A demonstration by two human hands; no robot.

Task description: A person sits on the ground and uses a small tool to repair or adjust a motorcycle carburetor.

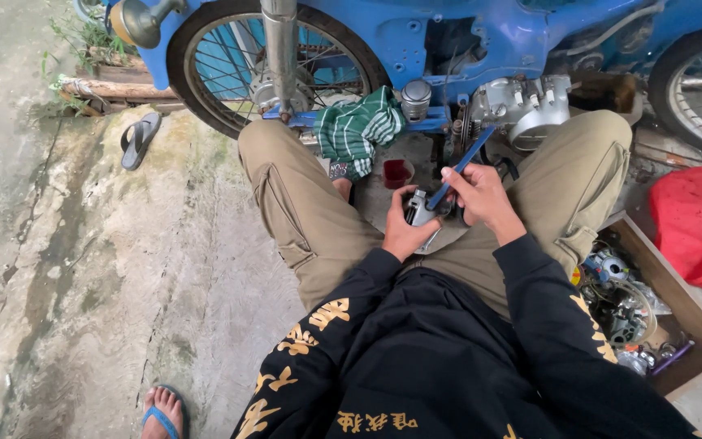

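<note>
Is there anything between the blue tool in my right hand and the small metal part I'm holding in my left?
Nothing visible stands between them. The right hand holds the blue tool with its lower end already down at the metal part, which sits in the left hand. The red cup stands off to the side, beyond the part.

Black long-sleeved top (440, 358) with yellow characters, khaki cargo trousers (302, 211), bare hands
</note>
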